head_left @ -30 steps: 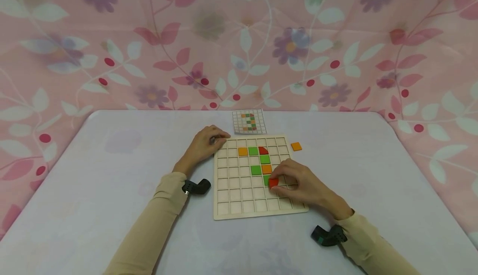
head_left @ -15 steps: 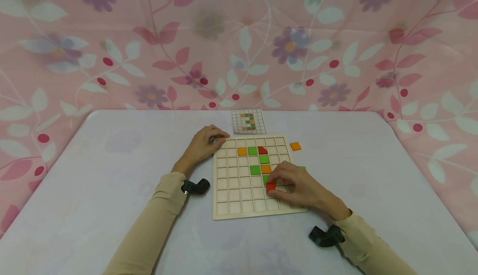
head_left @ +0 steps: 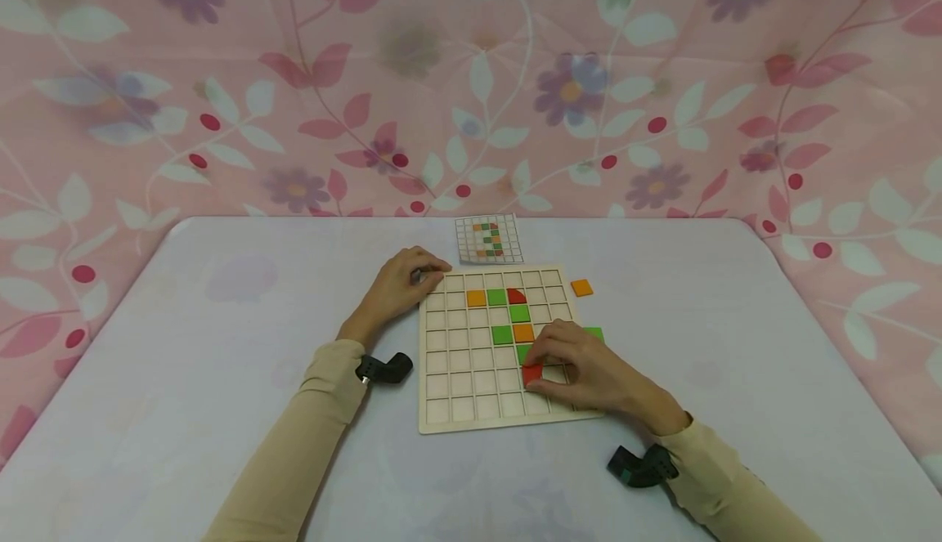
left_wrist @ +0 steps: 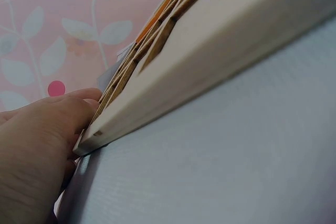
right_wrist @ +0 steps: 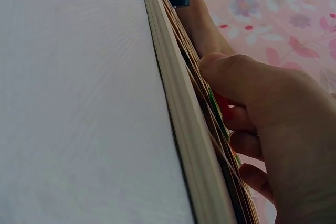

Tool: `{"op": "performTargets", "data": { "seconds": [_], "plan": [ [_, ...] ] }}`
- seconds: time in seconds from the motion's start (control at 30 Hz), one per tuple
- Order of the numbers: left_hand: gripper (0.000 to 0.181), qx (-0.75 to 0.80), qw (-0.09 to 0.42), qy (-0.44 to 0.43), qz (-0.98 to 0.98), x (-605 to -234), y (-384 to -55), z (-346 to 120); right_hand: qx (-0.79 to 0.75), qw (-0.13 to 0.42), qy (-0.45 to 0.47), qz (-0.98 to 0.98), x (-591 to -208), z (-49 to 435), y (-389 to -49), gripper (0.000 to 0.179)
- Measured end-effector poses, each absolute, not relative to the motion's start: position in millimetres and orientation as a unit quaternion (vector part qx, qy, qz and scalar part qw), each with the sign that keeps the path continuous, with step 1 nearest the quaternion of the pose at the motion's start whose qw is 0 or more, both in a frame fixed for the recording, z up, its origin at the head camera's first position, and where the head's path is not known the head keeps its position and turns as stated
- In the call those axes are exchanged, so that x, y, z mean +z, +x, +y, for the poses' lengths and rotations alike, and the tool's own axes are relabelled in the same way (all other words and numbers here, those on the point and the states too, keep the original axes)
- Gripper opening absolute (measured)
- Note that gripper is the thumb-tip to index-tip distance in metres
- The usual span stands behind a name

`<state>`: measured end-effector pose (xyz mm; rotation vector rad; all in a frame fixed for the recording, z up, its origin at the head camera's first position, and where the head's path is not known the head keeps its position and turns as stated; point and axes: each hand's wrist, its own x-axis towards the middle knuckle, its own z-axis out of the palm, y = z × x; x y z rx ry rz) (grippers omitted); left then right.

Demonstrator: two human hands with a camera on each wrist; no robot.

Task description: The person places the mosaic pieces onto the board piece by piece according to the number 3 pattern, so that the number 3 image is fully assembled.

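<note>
A light wooden grid board (head_left: pixel 456 409) lies on the table. My right hand (head_left: pixel 592 369) pinches a red tile (head_left: pixel 531 377) between thumb and fingers, low over a cell just below a partly covered green tile (head_left: pixel 523 354). Seen from the right wrist, only a sliver of the red tile (right_wrist: pixel 224 107) shows behind the thumb. At the board's far left corner, my left hand (head_left: pixel 401 284) grips the edge, its fingers partly hidden. Set in cells are an orange tile (head_left: pixel 477 297), a red rounded tile (head_left: pixel 517 296), and several other green and orange ones.
Behind the board lies a card (head_left: pixel 488 239) printed with a coloured grid pattern. A loose orange tile (head_left: pixel 582 288) rests right of the board; a green tile (head_left: pixel 594 333) shows partly behind my right hand. A flowered pink cloth (head_left: pixel 441 117) hangs at the table's back.
The red tile has moved slightly down and left with my right hand, and now lies flatter over the cell. A green tile has come into view behind that hand. My left hand stays put.
</note>
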<state>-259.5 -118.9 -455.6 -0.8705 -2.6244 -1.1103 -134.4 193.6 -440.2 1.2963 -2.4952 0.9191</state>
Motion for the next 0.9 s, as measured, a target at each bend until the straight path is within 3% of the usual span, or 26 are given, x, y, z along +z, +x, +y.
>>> {"op": "performTargets", "data": {
  "seconds": [0.9],
  "plan": [
    [0.017, -0.372, 0.077, -0.286, -0.880, -454.5, -256.9, -119.3, 0.299, 0.079, 0.425, -0.851, -444.6, 194.3, -132.8, 0.020]
  ]
}}
